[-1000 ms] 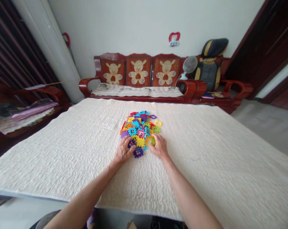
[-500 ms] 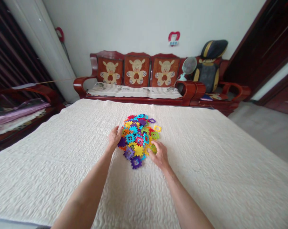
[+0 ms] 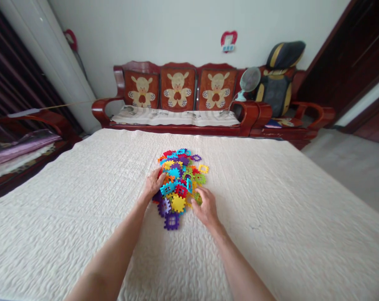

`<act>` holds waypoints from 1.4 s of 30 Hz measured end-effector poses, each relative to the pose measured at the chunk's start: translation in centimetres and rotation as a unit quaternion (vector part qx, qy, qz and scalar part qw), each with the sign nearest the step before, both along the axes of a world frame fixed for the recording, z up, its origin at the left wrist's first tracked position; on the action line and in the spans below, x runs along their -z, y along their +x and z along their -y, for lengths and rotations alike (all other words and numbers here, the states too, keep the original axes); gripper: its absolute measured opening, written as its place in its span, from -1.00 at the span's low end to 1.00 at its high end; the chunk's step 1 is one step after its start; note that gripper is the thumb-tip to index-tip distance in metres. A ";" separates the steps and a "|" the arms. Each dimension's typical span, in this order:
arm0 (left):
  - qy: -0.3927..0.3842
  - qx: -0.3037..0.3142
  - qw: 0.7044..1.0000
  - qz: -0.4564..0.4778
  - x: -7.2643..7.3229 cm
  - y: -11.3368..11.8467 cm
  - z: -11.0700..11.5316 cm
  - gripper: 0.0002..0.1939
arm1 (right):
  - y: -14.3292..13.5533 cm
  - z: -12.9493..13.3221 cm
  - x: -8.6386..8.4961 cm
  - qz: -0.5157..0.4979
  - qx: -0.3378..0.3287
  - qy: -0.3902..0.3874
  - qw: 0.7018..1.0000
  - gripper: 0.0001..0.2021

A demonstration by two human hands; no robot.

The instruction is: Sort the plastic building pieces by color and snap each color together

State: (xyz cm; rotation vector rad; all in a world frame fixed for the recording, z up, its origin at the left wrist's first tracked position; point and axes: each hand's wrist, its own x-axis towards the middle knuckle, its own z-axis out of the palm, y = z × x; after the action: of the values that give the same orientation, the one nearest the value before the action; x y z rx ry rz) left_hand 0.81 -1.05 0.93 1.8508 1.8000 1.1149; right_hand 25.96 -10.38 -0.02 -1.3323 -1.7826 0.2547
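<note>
A pile of interlocking plastic tiles (image 3: 174, 172) in several colours lies mid-table, many square with notched edges and some with window openings. At its left side rests my left hand (image 3: 154, 183), thumb and fingers apart, touching tiles near a red one. My right hand (image 3: 206, 205) is at the pile's right edge with its fingers spread and curved, beside a green tile (image 3: 198, 198). Closest to me lies a purple window tile (image 3: 171, 221), with a yellow solid tile (image 3: 178, 204) just behind it. A yellow frame tile (image 3: 203, 169) lies at the right fringe.
A cream quilted cover (image 3: 258, 188) spreads over the table. Beyond its far edge stands a wooden sofa (image 3: 177, 130) with bear-patterned cushions. A small fan (image 3: 250, 79) and a chair with a massage cushion (image 3: 275, 92) are at the back right.
The near tiles have shifted slightly toward me and to the left. My left hand has come further over the pile's left side, while my right hand stays at the right edge. The view has tilted slightly.
</note>
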 end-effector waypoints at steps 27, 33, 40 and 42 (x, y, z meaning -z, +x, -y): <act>-0.001 0.015 0.997 -0.080 -0.4 -1.5 -5.5 -0.67 | 3.5 1.7 -1.2 -0.002 -0.088 -0.038 0.995 -0.78; -0.049 -0.038 0.997 -0.053 -0.2 -1.5 -5.7 -0.64 | 3.2 0.2 -3.0 -0.037 -0.098 -0.009 0.994 -0.78; -0.060 -0.092 0.993 0.031 -0.6 -1.7 -5.7 -0.61 | -0.8 -7.8 -5.0 -0.053 -0.147 0.008 0.988 -0.79; -0.056 -0.099 0.992 0.047 -0.5 -1.8 -5.8 -0.61 | -1.9 -9.0 -5.0 -0.048 -0.165 -0.001 0.985 -0.78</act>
State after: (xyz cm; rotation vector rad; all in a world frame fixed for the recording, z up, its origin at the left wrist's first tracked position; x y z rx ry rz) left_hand -0.97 4.73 1.46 1.5577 1.9811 1.1217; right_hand 24.07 -1.41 4.93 -1.0028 -1.9139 0.4926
